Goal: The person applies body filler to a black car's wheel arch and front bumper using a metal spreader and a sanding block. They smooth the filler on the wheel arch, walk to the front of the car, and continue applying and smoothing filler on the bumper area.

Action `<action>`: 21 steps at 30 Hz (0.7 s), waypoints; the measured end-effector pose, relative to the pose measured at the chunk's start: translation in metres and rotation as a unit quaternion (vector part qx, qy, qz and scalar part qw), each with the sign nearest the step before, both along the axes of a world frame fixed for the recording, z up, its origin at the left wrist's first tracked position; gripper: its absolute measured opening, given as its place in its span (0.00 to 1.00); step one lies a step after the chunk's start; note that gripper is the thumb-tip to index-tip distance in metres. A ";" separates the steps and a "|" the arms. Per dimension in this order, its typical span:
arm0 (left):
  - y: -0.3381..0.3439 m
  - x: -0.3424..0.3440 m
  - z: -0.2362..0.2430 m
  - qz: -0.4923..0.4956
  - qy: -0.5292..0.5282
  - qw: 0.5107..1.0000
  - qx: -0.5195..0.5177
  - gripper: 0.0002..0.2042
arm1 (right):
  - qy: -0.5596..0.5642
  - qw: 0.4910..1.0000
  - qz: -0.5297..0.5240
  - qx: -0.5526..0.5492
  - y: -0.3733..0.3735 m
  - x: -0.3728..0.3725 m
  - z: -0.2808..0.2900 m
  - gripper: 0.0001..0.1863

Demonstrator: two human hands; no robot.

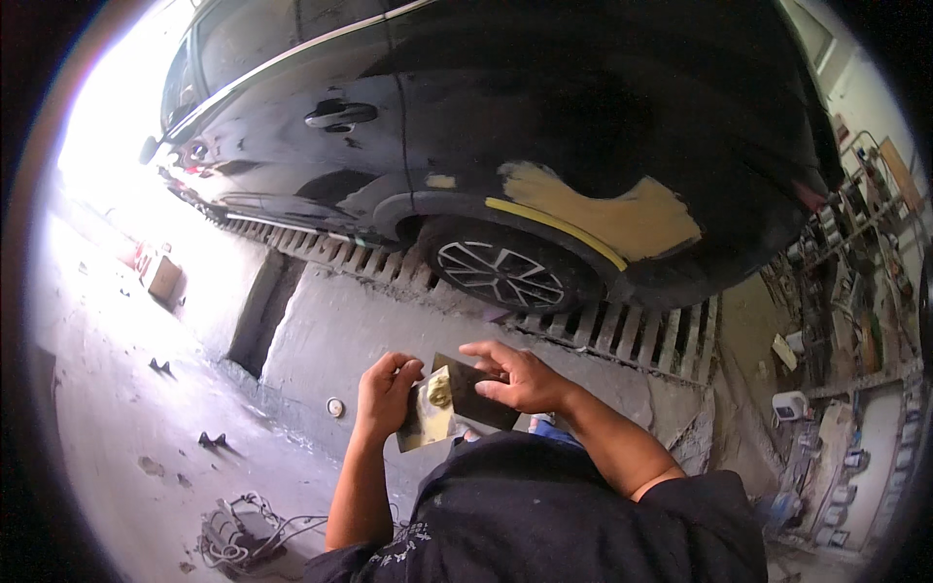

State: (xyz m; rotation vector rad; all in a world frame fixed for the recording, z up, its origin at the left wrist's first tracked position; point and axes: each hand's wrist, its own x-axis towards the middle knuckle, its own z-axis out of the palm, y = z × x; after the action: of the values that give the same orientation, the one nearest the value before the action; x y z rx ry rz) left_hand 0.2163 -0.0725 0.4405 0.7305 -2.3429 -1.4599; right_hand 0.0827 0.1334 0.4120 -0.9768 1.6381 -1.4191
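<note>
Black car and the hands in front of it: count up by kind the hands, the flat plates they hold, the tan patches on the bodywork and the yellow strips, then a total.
Hands: 2 (left hand, right hand)
Plates: 2 (light plate, dark plate)
Tan patches: 2 (large patch, small patch)
Yellow strip: 1
Total: 7

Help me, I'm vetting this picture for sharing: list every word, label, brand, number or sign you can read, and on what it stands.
None can be read.
Shirt: white marks, too small to read.
Shelf items: any labels are too small and blurred.
Car: no lettering visible.
Light plate in the left hand, dark plate in the right hand: no lettering visible.
</note>
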 end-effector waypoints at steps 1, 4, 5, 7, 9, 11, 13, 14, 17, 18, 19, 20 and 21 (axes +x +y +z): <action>-0.002 0.001 0.003 -0.004 -0.040 0.999 -0.034 0.15 | -0.002 1.000 0.004 -0.002 0.002 -0.001 -0.001 0.34; -0.016 0.005 -0.012 -0.010 -0.068 0.997 -0.044 0.11 | 0.019 1.000 0.012 -0.016 0.004 -0.001 -0.001 0.33; -0.018 0.006 -0.022 -0.027 0.000 1.000 -0.012 0.07 | 0.012 0.999 0.015 -0.026 0.004 -0.001 0.000 0.33; -0.015 -0.001 -0.024 -0.059 0.058 0.996 0.027 0.11 | 0.011 0.999 0.017 -0.030 0.007 -0.002 0.000 0.32; 0.001 -0.008 -0.005 -0.068 0.024 0.995 0.072 0.15 | 0.025 0.999 0.016 -0.022 0.011 -0.004 -0.005 0.31; 0.006 -0.014 -0.004 -0.104 -0.015 0.990 0.095 0.22 | 0.038 0.999 0.021 -0.025 0.016 -0.006 -0.008 0.31; 0.018 -0.021 0.007 -0.118 -0.074 0.988 0.065 0.16 | 0.038 0.998 0.030 -0.026 0.021 -0.008 -0.008 0.30; 0.021 -0.024 0.010 -0.128 -0.110 0.985 0.017 0.12 | 0.031 0.998 0.036 -0.027 0.023 -0.009 -0.008 0.30; 0.028 -0.029 0.008 -0.127 -0.125 0.984 0.009 0.04 | 0.030 0.997 0.041 -0.059 0.031 -0.014 -0.010 0.30; 0.032 -0.032 0.011 -0.118 -0.118 0.986 0.025 0.03 | 0.032 0.996 0.041 -0.066 0.035 -0.015 -0.007 0.30; 0.038 -0.034 0.016 -0.109 -0.110 0.987 0.041 0.03 | 0.033 0.996 0.041 -0.073 0.038 -0.016 -0.007 0.30; 0.042 -0.036 0.018 -0.100 -0.103 0.988 0.057 0.04 | 0.034 0.995 0.037 -0.081 0.041 -0.018 -0.008 0.30; 0.043 -0.038 0.015 -0.108 -0.084 0.989 0.056 0.05 | 0.034 0.995 0.034 -0.090 0.044 -0.019 -0.011 0.30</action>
State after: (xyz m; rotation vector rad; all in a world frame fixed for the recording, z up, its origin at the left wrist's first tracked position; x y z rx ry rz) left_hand 0.1788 -0.0299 0.4551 0.6679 -2.5520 -1.6938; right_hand 0.0636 0.1772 0.4005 -1.1835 1.5294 -1.5213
